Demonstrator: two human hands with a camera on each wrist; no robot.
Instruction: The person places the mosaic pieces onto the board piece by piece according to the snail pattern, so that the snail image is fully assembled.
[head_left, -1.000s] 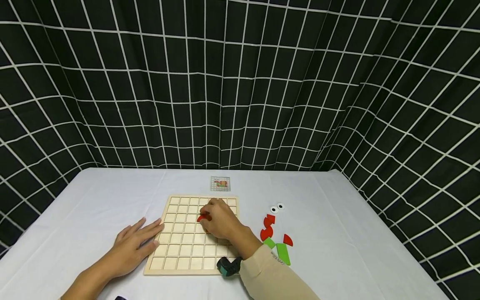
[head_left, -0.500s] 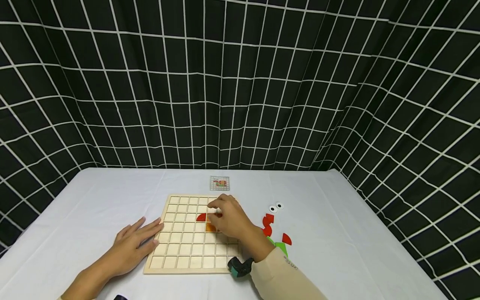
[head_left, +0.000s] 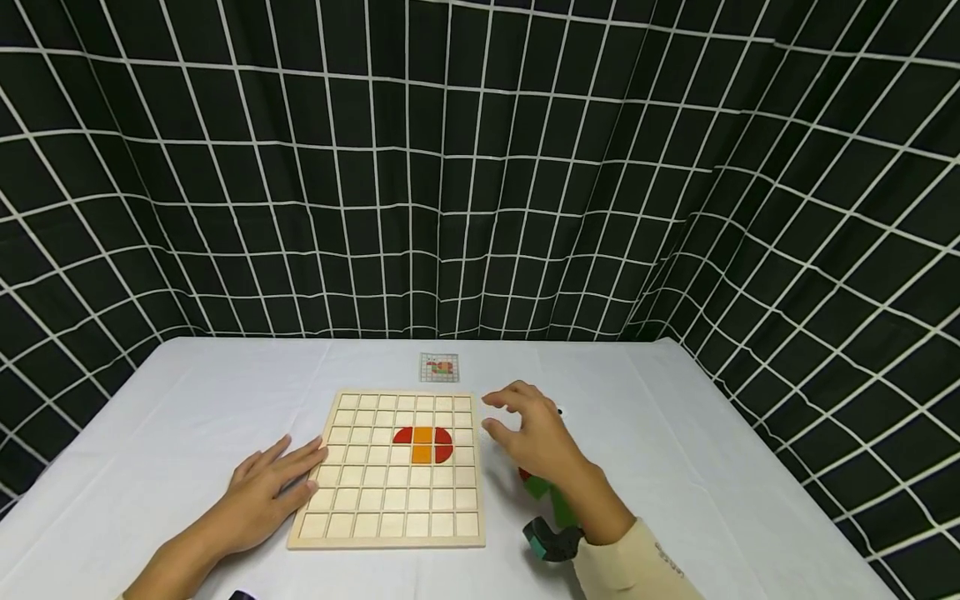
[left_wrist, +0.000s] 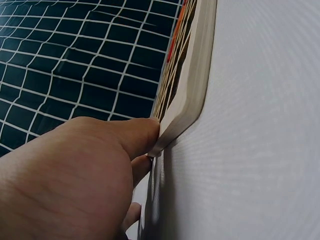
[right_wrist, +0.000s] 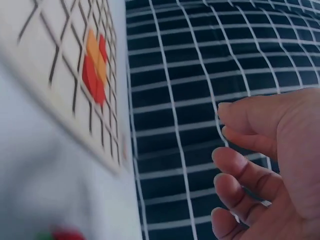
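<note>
White-clothed counter (head_left: 675, 458) is being backed by gridded black curtain (head_left: 300, 183); left grip (head_left: 268, 496) and right grip (head_left: 540, 437) are being held unclenched.

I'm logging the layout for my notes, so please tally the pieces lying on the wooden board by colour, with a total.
Red pieces: 3
Orange pieces: 2
Total on the board: 5
</note>
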